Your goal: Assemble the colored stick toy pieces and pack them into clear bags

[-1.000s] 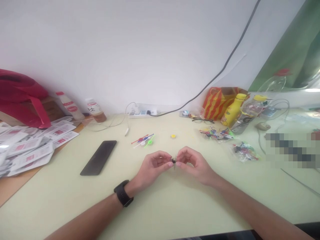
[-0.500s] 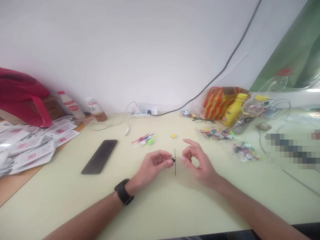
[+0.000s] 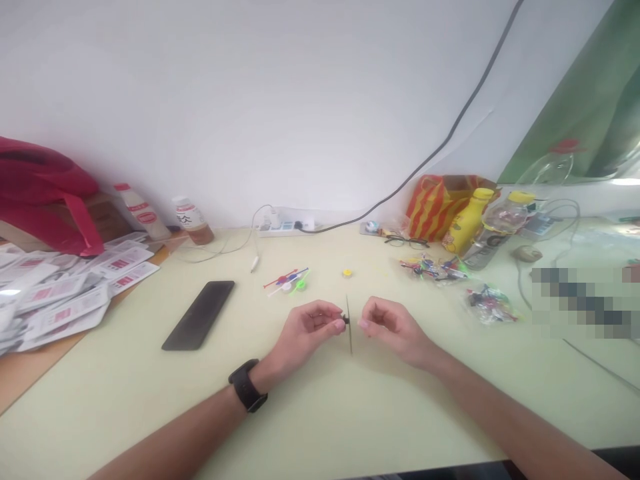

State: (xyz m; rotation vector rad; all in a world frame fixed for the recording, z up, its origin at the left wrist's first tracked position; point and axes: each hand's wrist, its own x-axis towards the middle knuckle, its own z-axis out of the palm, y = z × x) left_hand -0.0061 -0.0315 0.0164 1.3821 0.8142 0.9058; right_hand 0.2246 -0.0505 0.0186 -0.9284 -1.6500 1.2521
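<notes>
My left hand (image 3: 313,331), with a black watch (image 3: 248,386) on its wrist, pinches a small black piece (image 3: 346,321) between thumb and index finger. A long thin bar (image 3: 351,340) stands across the piece's right end, nearly upright. Just to the right of the bar, apart from it, is my right hand (image 3: 395,331). Its fingers are curled and thumb and index finger come together; whatever may lie between them is hidden. Beyond the hands lie a small yellow round piece (image 3: 347,273) and a group of red, blue, white and green plastic pieces (image 3: 289,283).
A black phone (image 3: 199,316) lies to the left. Plastic bags of coloured pieces (image 3: 433,268) are on the right, with bottles (image 3: 467,220) and a striped bag (image 3: 425,207) behind. Many white packets (image 3: 65,293) are piled at far left. A power strip (image 3: 285,224) sits by the wall.
My right hand has moved slightly left toward the bar, and its index finger has curled in. The bar has tilted a little; my left hand has stayed in place.
</notes>
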